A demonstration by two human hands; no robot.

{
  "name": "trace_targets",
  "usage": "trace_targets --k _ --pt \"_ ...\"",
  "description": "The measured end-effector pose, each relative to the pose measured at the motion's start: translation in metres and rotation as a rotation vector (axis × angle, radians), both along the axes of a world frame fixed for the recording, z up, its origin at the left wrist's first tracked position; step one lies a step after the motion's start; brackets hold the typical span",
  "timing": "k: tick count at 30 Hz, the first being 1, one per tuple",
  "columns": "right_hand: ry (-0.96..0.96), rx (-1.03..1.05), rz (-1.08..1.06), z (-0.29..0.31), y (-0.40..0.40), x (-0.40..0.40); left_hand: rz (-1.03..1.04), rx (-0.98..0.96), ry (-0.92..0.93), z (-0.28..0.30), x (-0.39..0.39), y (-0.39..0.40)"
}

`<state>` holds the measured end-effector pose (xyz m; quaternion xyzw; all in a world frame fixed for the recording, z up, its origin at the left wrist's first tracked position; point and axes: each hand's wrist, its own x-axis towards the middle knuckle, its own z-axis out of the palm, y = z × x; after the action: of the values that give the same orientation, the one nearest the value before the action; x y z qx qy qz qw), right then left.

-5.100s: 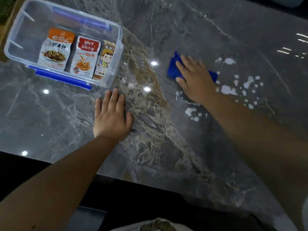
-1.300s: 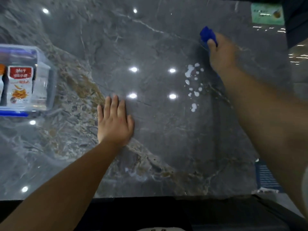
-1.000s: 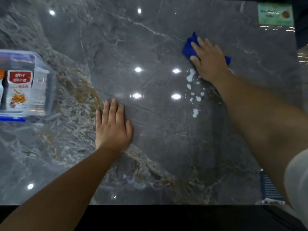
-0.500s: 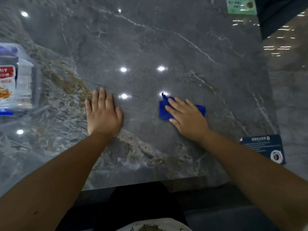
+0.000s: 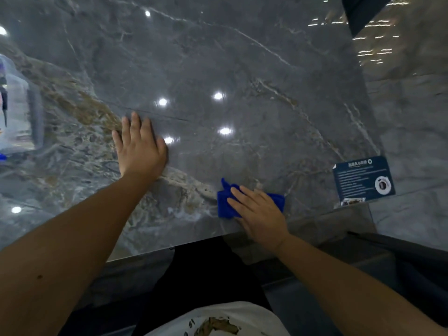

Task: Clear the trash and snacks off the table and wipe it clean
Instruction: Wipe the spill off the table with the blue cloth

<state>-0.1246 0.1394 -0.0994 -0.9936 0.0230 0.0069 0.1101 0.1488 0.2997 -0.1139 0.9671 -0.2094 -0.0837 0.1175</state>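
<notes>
Desk [image 5: 242, 69]: grey marble slab fills frame, no spill visible on it now. You keep strokes overlapping, work toward near edge so residue leaves slab.

Left hand [image 5: 140, 149], centre-left of frame: flat, fingers together, bracing only. Lean weight here, not on wiping arm.

Right hand [image 5: 259, 214], lower centre: your grip is spread palm pressing down, nothing pinched.

Blue cloth [image 5: 224, 202]: under right palm, touching desk at near edge, corners poking out left and right. Refold if bunched.
</notes>
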Motion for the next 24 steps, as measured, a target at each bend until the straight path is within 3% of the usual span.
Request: trace_targets --k 3,7,9,12,16,19,24 --pt "-0.059 0.178 -0.167 0.006 0.001 0.005 -0.015 -0.009 -0.016 0.000 -0.001 0.000" --pt "-0.025 0.755 -0.656 0.025 -0.022 0.026 -0.012 0.023 -0.022 -0.005 0.000 -0.001" --pt "-0.079 0.864 -0.867 0.031 -0.057 0.047 -0.012 0.039 -0.040 -0.007 0.000 -0.002" --pt "-0.178 0.832 -0.996 0.032 -0.122 0.085 -0.006 0.050 -0.058 -0.008 -0.001 -0.001" --pt "-0.335 0.639 -0.957 0.028 -0.192 0.117 0.001 0.053 -0.074 -0.008 0.000 -0.001" --pt "-0.350 0.441 -0.940 0.024 -0.232 0.116 0.006 0.052 -0.084 -0.008 -0.001 -0.001" --pt "-0.303 0.313 -0.981 0.024 -0.266 0.078 0.010 0.047 -0.089 -0.011 -0.001 -0.001"
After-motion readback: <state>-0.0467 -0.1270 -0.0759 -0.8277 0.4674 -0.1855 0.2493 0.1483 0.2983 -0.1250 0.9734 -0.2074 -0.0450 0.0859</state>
